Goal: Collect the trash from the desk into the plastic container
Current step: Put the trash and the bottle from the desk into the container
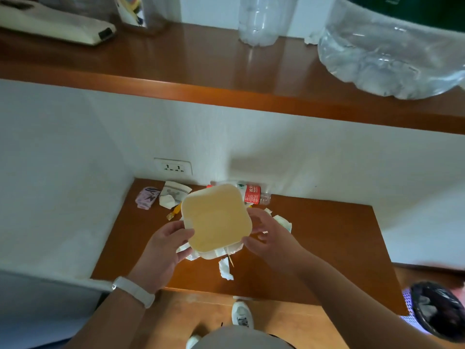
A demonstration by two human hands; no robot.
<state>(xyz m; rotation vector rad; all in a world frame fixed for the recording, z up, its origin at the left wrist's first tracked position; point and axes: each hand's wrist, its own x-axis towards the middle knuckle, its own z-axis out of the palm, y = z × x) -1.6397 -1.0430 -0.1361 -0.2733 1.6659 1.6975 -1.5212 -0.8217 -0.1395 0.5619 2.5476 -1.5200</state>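
A tan, rounded-square plastic container [216, 217] is held above the brown desk [327, 248]. My left hand [163, 248] grips its near-left edge, and my right hand [269, 235] holds its right edge. Crumpled white tissues [225, 269] lie under and in front of it, with more tissue [283, 222] beside my right hand. An empty bottle with a red label [254, 195] lies at the back of the desk. A pink wrapper [147, 197], a white paper scrap [173, 195] and a yellow wrapper [173, 212] sit at the back left.
A wall socket [173, 167] is above the desk's back edge. A higher wooden shelf [176, 71] carries clear plastic bottles [256, 21]. A bin with a black liner [437, 311] stands on the floor at the right. My shoes [241, 316] show below the desk.
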